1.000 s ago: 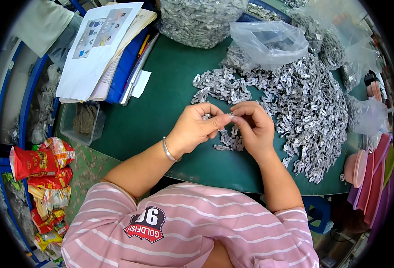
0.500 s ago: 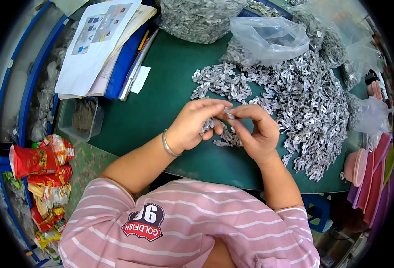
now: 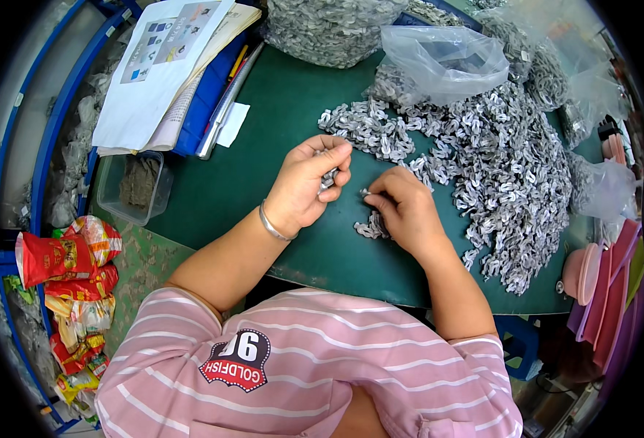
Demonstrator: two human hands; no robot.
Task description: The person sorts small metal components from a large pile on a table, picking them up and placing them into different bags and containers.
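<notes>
My left hand (image 3: pixel 309 179) is closed around several small grey metal pieces (image 3: pixel 328 178), partly hidden by the fingers. To its right, my right hand (image 3: pixel 405 206) pinches one small silvery piece (image 3: pixel 365 193) between thumb and fingertips, low over the green tabletop (image 3: pixel 263 117). A few loose pieces (image 3: pixel 370 227) lie beside and partly under the right hand. Just beyond both hands is a small heap of the same curved pieces (image 3: pixel 376 133). It runs into a large pile (image 3: pixel 515 182) on the right.
Behind the pile sits an open clear plastic bag (image 3: pixel 446 62), next to a large full bag of pieces (image 3: pixel 329 29). Papers (image 3: pixel 143 109) lie on a blue folder at the back left, above a clear plastic tub (image 3: pixel 163 191). A pink container (image 3: pixel 581 274) stands at the right edge.
My hands have parted. The right hand has come down and toward me with a piece in its fingertips, while the left has lifted slightly away and curled around its pieces.
</notes>
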